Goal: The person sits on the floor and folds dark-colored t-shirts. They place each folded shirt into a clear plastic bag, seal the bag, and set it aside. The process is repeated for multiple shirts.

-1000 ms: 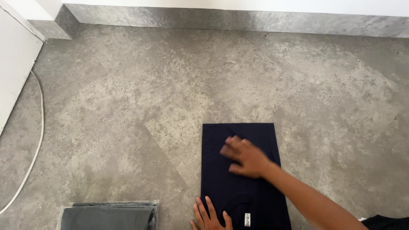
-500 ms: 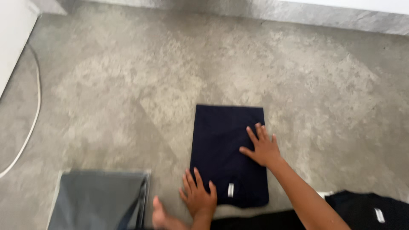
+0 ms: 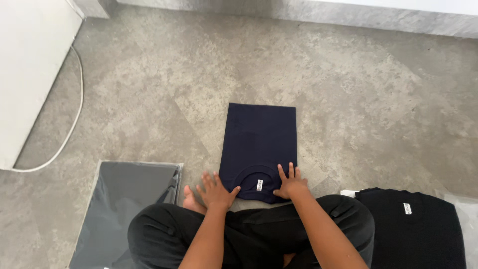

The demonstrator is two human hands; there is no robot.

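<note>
At the far left a white panel (image 3: pixel 30 74) stands against the grey concrete floor (image 3: pixel 378 99), and a pale cable (image 3: pixel 69 127) curves along the floor beside it. Nearer the person, at lower left, a dark grey garment in a clear plastic bag (image 3: pixel 124 199) lies flat on the floor, just beside the person's bare foot (image 3: pixel 189 200).

The person sits cross-legged in black trousers (image 3: pixel 249 234). The left hand (image 3: pixel 215 192) rests flat with fingers spread at the near left corner of a folded navy T-shirt (image 3: pixel 259 147), its fingertips touching the cloth edge. The T-shirt lies flat on the floor straight ahead of the knees, folded into a neat upright rectangle, its collar and small white neck label (image 3: pixel 259 185) toward the person. The right hand (image 3: pixel 290 183) presses flat on the near right corner of the shirt, fingers splayed. Both hands are open, gripping nothing.

At the lower right a folded black T-shirt (image 3: pixel 413 229) lies beside the person's knee, well apart from the navy one.
</note>
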